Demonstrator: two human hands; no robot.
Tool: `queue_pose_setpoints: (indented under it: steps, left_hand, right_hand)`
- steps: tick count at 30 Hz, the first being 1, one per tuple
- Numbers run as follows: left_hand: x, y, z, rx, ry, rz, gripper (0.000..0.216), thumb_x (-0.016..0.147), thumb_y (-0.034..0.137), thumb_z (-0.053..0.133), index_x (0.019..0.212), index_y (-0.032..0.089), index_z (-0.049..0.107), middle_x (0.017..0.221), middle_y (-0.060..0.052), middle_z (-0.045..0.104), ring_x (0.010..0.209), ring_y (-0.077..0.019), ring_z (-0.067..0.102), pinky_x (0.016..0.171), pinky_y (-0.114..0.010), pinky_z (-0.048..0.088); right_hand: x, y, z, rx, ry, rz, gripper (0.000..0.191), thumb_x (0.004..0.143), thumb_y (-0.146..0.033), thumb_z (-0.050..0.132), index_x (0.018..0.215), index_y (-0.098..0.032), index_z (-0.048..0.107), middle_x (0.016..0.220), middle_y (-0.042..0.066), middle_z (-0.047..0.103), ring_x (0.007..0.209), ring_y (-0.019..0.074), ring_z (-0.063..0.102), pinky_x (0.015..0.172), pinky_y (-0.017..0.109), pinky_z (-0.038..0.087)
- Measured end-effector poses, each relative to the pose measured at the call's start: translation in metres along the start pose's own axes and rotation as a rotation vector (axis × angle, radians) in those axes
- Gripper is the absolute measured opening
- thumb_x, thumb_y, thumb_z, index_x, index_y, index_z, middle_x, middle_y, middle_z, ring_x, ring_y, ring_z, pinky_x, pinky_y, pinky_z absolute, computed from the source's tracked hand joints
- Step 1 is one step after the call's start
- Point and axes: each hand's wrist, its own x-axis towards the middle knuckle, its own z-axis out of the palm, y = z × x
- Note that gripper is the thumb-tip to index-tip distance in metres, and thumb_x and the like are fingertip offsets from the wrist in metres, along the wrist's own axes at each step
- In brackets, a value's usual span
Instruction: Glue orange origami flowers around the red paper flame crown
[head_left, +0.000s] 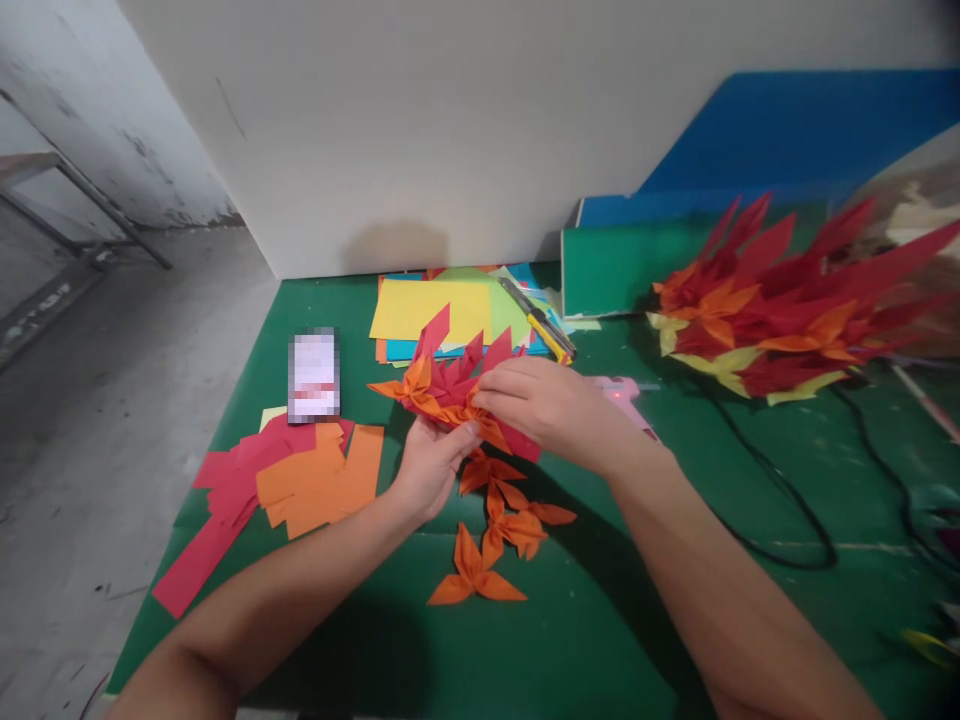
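Note:
A folded paper piece of red and orange pointed petals (444,380) is held above the green table (600,640). My left hand (427,466) grips it from below with the thumb on its near edge. My right hand (551,405) pinches its right side from above. Three loose orange folded paper flowers (491,520) lie on the table just below my hands.
Cut red and orange paper strips (300,480) lie at the left beside a phone (314,374). A stack of coloured sheets (450,310) with a yellow utility knife (541,325) sits behind. A pink glue gun (622,392) with black cable and a large red-orange paper arrangement (787,300) are at the right.

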Motion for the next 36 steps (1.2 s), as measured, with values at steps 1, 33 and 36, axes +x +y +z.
queue_pose_setpoints:
  steps: [1, 33, 36]
  left_hand:
    - [0.001, -0.0015, -0.0015, -0.006, 0.0, -0.002, 0.044, 0.055, 0.014, 0.084, 0.091, 0.02, 0.06, 0.085, 0.003, 0.07, 0.076, -0.0111, 0.066, 0.072, -0.023, 0.052]
    - [0.0077, -0.0074, -0.0096, -0.025, -0.083, -0.045, 0.025, 0.064, 0.016, 0.078, 0.085, 0.017, 0.064, 0.086, -0.001, 0.068, 0.079, -0.0127, 0.064, 0.082, -0.029, 0.049]
    - [0.0077, -0.0077, -0.0103, -0.031, -0.083, -0.036, 0.026, 0.065, 0.016, 0.077, 0.087, 0.016, 0.064, 0.087, -0.002, 0.068, 0.079, -0.0127, 0.064, 0.083, -0.029, 0.049]
  right_hand:
    - [0.0001, 0.0001, 0.001, 0.008, -0.006, 0.0, 0.024, 0.089, -0.007, 0.045, 0.093, -0.013, 0.068, 0.092, 0.01, 0.07, 0.085, 0.019, 0.06, 0.074, 0.034, 0.049]
    - [-0.006, 0.008, 0.0011, 0.1, -0.133, 0.065, 0.023, 0.091, -0.013, 0.045, 0.092, -0.015, 0.068, 0.091, 0.008, 0.07, 0.093, 0.0214, 0.06, 0.081, 0.04, 0.05]
    - [-0.0064, 0.0076, 0.0004, 0.098, -0.141, 0.077, 0.022, 0.09, -0.013, 0.047, 0.092, -0.015, 0.068, 0.091, 0.008, 0.07, 0.092, 0.0211, 0.06, 0.081, 0.039, 0.049]
